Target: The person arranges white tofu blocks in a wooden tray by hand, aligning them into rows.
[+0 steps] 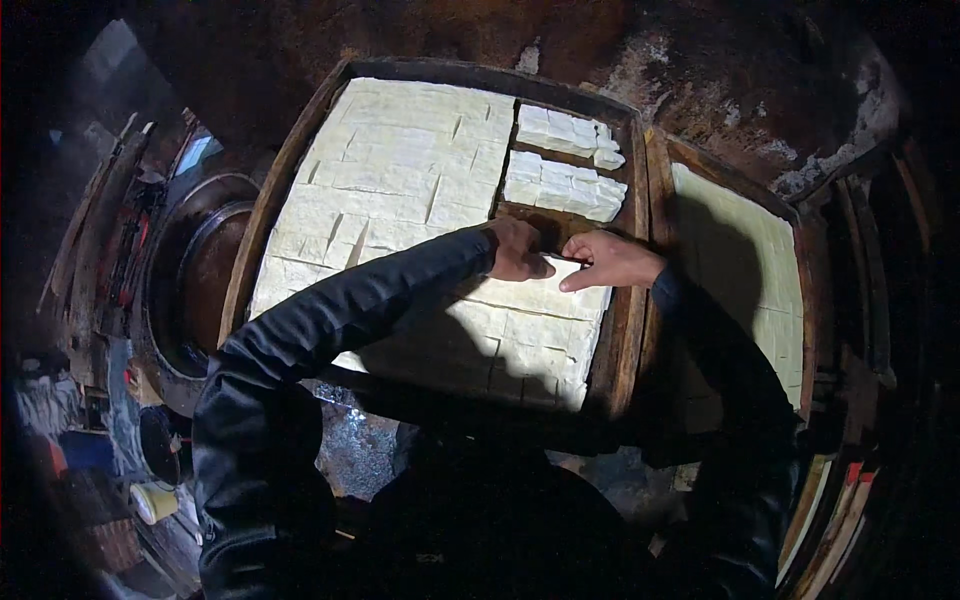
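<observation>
A wooden tray (255, 247) in front of me holds a large slab of white, soft blocks (390, 165) scored into pieces; they look like tofu or fresh cheese. Two separate rows of cut blocks, an upper one (562, 133) and a lower one (562, 184), lie at the tray's upper right. Just below those rows, my left hand (517, 249) bends its fingers at the edge of a white block (561, 270). My right hand (611, 260) touches the same block from the right, thumb and fingers around its corner. How firmly either hand grips it cannot be told.
Right of the tray stands a second wooden tray (806, 315) with a similar pale slab (776, 262), partly shaded. At the left are a large round pan or vat (161, 300), stacked wood (94, 225) and a pale bucket (154, 502). Wooden strips (840, 525) lie at the lower right.
</observation>
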{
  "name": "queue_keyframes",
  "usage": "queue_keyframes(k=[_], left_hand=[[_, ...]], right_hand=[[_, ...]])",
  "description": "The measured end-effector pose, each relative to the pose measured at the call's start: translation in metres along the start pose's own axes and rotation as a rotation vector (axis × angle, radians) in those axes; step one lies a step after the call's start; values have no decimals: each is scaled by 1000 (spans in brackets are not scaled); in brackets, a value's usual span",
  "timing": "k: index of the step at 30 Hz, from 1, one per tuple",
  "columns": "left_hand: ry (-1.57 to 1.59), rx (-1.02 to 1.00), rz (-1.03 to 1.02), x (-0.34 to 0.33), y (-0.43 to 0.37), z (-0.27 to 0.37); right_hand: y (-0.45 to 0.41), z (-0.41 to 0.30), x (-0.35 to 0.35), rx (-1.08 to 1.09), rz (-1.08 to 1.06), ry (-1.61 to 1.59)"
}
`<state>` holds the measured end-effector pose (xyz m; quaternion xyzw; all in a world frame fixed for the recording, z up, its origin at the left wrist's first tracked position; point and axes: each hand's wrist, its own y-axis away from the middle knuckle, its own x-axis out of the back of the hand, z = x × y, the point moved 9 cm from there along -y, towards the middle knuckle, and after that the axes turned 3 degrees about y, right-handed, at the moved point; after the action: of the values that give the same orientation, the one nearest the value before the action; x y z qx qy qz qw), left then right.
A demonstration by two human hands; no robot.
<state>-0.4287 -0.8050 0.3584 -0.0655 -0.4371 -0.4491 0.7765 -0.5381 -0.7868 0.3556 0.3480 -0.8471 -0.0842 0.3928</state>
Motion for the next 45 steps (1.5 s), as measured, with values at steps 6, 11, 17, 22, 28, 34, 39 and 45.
queue_keyframes(k=[6,11,17,22,28,34,39,45], left_hand=[[-12,-52,-38,-4,-12,-7],[-84,-74,17,-9,-4,-2],[-470,-526,593,-1,56,51],[-250,-381,397,18,35,42],[-130,-235,277,-10,40,27],[-209,-210,215,-33,39,25],[-182,-241,367,-30,69,42],[-176,-233,349,-21,73,49]], right_hand=[[8,-4,-4,-59,24,-115],[10,-13,-4,-32,101,-4],[52,-63,-19,267,569,618],[42,-51,9,182,531,219],[45,-54,-19,159,277,253],[51,-42,-41,105,390,486],[62,-55,-49,114,397,458],[66,-63,-41,78,324,307]])
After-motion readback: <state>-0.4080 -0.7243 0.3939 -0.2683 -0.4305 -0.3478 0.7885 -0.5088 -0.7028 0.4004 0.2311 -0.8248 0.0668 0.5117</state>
